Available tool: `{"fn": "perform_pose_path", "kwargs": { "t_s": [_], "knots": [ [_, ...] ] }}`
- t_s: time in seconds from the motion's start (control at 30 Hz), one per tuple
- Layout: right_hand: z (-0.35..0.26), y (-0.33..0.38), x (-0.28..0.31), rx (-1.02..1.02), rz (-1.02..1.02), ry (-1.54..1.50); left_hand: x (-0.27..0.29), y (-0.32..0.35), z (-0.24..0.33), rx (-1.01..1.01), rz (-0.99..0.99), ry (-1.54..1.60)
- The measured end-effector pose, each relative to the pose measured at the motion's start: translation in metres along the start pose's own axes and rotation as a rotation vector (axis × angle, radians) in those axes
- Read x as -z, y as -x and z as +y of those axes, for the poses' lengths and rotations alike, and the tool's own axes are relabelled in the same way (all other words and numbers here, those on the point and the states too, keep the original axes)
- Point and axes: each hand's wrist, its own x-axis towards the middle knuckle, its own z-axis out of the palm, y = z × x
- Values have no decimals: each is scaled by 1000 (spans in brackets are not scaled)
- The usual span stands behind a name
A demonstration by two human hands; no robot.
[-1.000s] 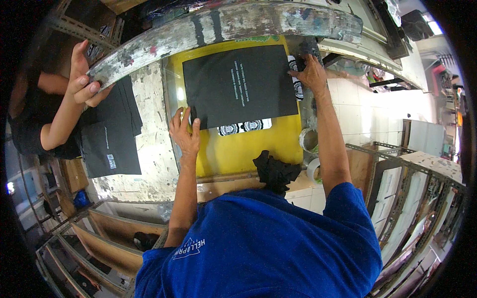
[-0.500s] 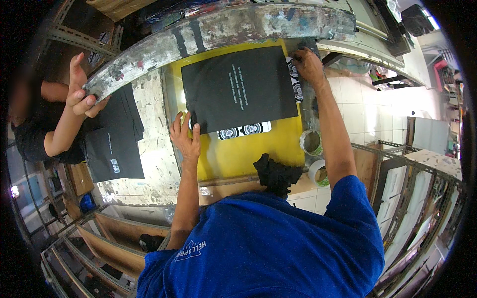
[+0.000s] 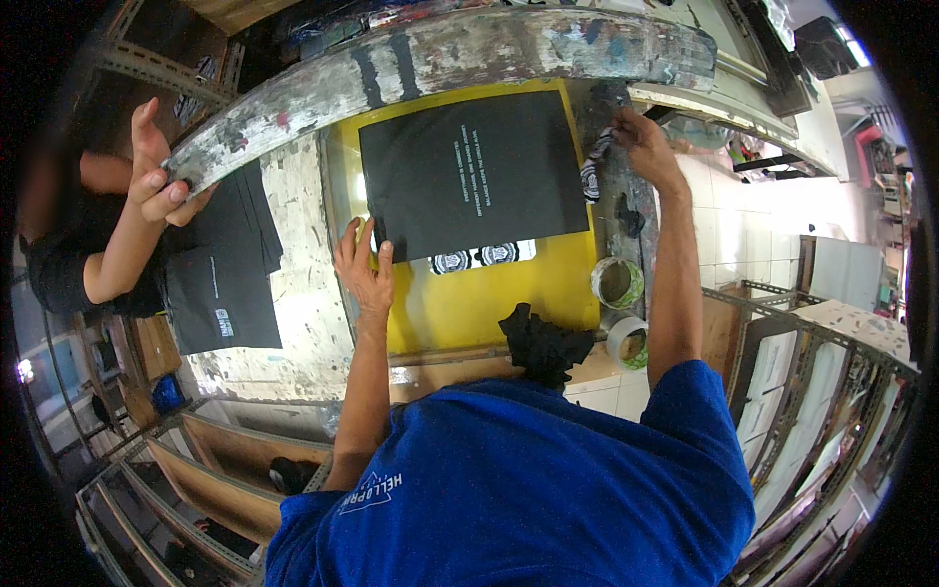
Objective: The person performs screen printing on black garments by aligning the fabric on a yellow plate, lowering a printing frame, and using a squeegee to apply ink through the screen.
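A flat black sheet (image 3: 474, 186) with small lines of white print lies on a yellow board (image 3: 469, 303). My left hand (image 3: 366, 272) rests at the sheet's near left corner, fingers spread and holding nothing. Past the sheet's right edge, my right hand (image 3: 648, 152) pinches the far end of a black-and-white printed strip (image 3: 591, 181). That strip bends up from the board, its lower end still by the sheet's edge. A similar printed strip (image 3: 479, 256) pokes out from under the near edge of the sheet.
A paint-stained wooden beam (image 3: 450, 64) spans the far side, with another person's hand (image 3: 161, 186) at its left end. Black printed sheets (image 3: 223, 293) lie at left. Near right are two tape rolls (image 3: 616, 282) and a crumpled black cloth (image 3: 546, 342). Metal shelving (image 3: 802, 362) stands at right.
My right hand has moved right, away from the sheet, lifting and bending the printed strip that lay flat. The wooden beam has shifted slightly right. My left hand stays put.
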Motion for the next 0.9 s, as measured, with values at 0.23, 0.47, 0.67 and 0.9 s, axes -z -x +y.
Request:
{"fn": "perform_pose_path", "kwargs": {
  "t_s": [0.23,0.47,0.67,0.9],
  "knots": [
    [-42,19,41,26,229,-470,0,0,1,14,6,1],
    [-11,-6,17,-62,115,409,-1,-1,0,14,24,26],
    [20,-9,-18,-195,-84,623,-1,-2,-2,7,8,31],
    [23,-8,-28,-197,-81,687,-1,0,-1,7,18,17]
  ]
}}
